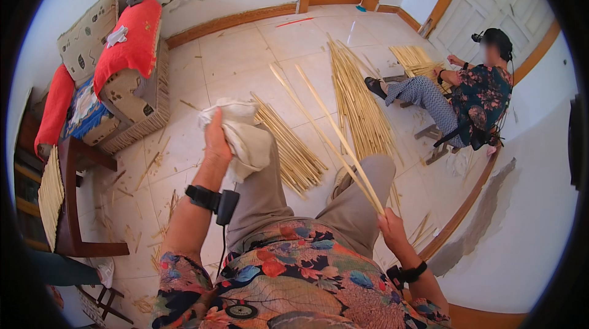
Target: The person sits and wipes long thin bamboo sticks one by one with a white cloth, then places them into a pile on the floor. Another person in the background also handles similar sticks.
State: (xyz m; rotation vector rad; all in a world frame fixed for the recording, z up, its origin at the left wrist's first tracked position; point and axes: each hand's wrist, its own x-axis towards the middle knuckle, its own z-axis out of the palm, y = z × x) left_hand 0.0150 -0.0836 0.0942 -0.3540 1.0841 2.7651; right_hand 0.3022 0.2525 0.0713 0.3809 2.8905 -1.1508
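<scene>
A crumpled off-white cloth (251, 145) is gripped in my left hand (217, 138), over my left knee. My right hand (392, 227) pinches the near ends of long, pale split stalks (343, 145), which look like reed or bamboo. The stalks fan apart and point away over the floor. Between my legs, a bundle of similar stalks (294, 149) lies on the tiles. A larger, longer pile of stalks (359, 103) spreads beyond my right knee.
A co-worker (478, 85) sits on a low stool at the right beside a woven strip mat (412, 59). At left stand a sofa with red covers (129, 34) and a dark wooden chair (73, 200). Stalk scraps litter the tiles. Another person's leg (69, 271) shows at lower left.
</scene>
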